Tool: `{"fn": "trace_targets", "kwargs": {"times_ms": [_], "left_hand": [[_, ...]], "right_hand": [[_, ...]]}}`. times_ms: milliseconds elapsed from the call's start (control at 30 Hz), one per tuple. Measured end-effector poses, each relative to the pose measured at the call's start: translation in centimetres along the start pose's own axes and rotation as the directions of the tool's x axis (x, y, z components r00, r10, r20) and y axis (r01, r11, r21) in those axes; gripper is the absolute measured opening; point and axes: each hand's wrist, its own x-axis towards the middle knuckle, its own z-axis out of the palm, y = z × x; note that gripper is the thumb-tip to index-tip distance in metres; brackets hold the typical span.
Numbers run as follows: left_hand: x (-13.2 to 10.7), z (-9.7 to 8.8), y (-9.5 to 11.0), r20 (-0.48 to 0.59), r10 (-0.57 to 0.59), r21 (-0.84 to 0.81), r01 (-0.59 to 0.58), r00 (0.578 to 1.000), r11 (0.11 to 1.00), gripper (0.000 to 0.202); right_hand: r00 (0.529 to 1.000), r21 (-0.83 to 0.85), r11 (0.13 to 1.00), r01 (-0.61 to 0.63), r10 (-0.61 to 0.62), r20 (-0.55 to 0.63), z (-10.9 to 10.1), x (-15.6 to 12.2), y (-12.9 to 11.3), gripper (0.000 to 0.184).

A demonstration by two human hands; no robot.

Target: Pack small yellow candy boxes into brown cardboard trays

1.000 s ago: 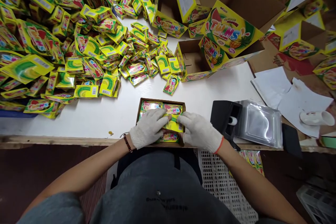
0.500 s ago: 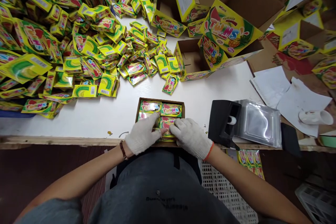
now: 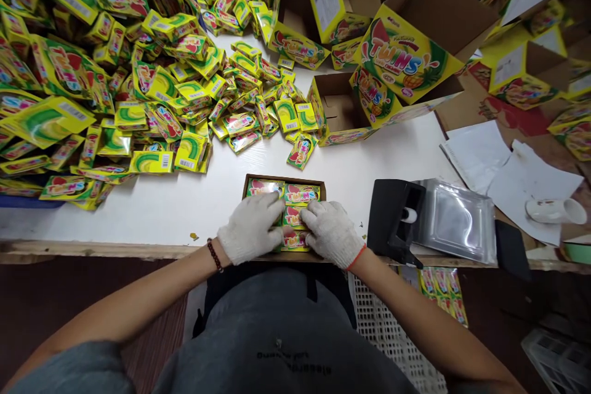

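A shallow brown cardboard tray (image 3: pixel 319 185) sits at the near edge of the white table (image 3: pixel 184 203), filled with rows of small yellow candy packets (image 3: pixel 301 193). Both hands wear white knit gloves and lie on the packets inside the tray. My left hand (image 3: pixel 252 226) rests flat over the tray's left half, fingers stretched toward the far row. My right hand (image 3: pixel 329 231) covers the right half, its fingers curled down onto the packets in the middle row. Neither hand lifts a packet.
A large heap of loose yellow packets (image 3: pixel 138 86) covers the table's left and far side. Open yellow display boxes (image 3: pixel 406 55) stand at the back right. A black holder (image 3: pixel 392 215) with clear plastic sheets (image 3: pixel 457 218) lies right of the tray, beside white papers (image 3: pixel 508 166).
Both hands slid over the packets in the tray, first toward me, then slightly forward, pressing them flat. The packet my right hand held a second ago now lies in the tray.
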Motion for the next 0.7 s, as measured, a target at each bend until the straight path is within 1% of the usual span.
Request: {"fn": "trace_targets", "kwargs": {"times_ms": [33, 67, 133, 167, 233, 267, 300, 367, 400, 467, 500, 567, 600, 633, 700], "left_hand": [[1.4, -0.9, -0.1, -0.018, -0.048, -0.02, 0.048, 0.999, 0.999, 0.032], [3.2, -1.7, -0.2, -0.032, -0.11, -0.031, 0.109, 0.993, 0.994, 0.028], [7.5, -2.8, -0.5, -0.034, -0.25, -0.037, 0.248, 0.968, 0.968, 0.033], [9.9, -3.0, -0.7, -0.002, -0.304, -0.042, 0.304, 0.953, 0.952, 0.04], [14.2, -2.5, -1.2, 0.059, -0.365, -0.041, 0.367, 0.929, 0.929, 0.061], [15.9, -2.0, -1.5, 0.078, -0.379, -0.034, 0.382, 0.922, 0.924, 0.067], [17.3, -1.5, -1.8, 0.081, -0.383, -0.028, 0.386, 0.92, 0.922, 0.07], [18.7, -0.8, -2.3, 0.06, -0.378, -0.022, 0.38, 0.924, 0.925, 0.062], [18.8, -0.8, -2.4, 0.034, -0.368, -0.029, 0.368, 0.929, 0.929, 0.055], [17.7, -1.6, -2.4, -0.034, -0.321, -0.063, 0.319, 0.946, 0.946, 0.043], [16.7, -2.3, -2.2, -0.067, -0.284, -0.083, 0.279, 0.956, 0.957, 0.04], [14.1, -4.0, -1.3, -0.104, -0.163, -0.131, 0.149, 0.981, 0.98, 0.038], [12.7, -4.9, -0.7, -0.098, -0.089, -0.161, 0.072, 0.991, 0.984, 0.039], [11.2, -5.6, 0.0, -0.078, -0.016, -0.202, 0.0, 0.997, 0.979, 0.04], [8.4, -6.5, 1.2, -0.023, 0.107, -0.307, -0.109, 0.994, 0.945, 0.044]], "right_hand": [[1.0, 0.018, 1.0, 0.009, -0.009, -0.007, -0.2, -0.2, 0.0, 0.025], [1.0, 0.037, 0.999, 0.02, -0.019, -0.021, -0.4, -0.4, 0.0, 0.023], [0.997, 0.068, 0.997, 0.032, -0.027, -0.071, -1.0, -0.8, 0.2, 0.018], [0.994, 0.08, 0.996, 0.032, -0.024, -0.107, -1.2, -1.0, 0.5, 0.017], [0.982, 0.097, 0.995, 0.012, 0.007, -0.191, -1.6, -1.4, 1.2, 0.016], [0.971, 0.106, 0.994, -0.007, 0.032, -0.237, -1.8, -1.7, 1.7, 0.016], [0.957, 0.121, 0.992, -0.024, 0.058, -0.283, -1.9, -2.0, 2.3, 0.016], [0.924, 0.172, 0.984, -0.038, 0.1, -0.369, -2.0, -2.6, 3.5, 0.017], [0.904, 0.209, 0.977, -0.032, 0.117, -0.41, -1.9, -3.0, 4.1, 0.019], [0.863, 0.285, 0.958, -0.011, 0.153, -0.481, -1.9, -3.5, 5.2, 0.023], [0.84, 0.31, 0.951, -0.007, 0.173, -0.513, -2.0, -3.6, 5.5, 0.025], [0.804, 0.319, 0.948, -0.012, 0.199, -0.56, -2.5, -3.6, 5.8, 0.027], [0.802, 0.307, 0.952, -0.008, 0.189, -0.567, -3.0, -3.4, 5.8, 0.028], [0.813, 0.293, 0.956, 0.01, 0.163, -0.559, -3.6, -3.2, 5.6, 0.029], [0.863, 0.283, 0.954, 0.096, 0.062, -0.502, -4.8, -2.7, 5.0, 0.03]]}}
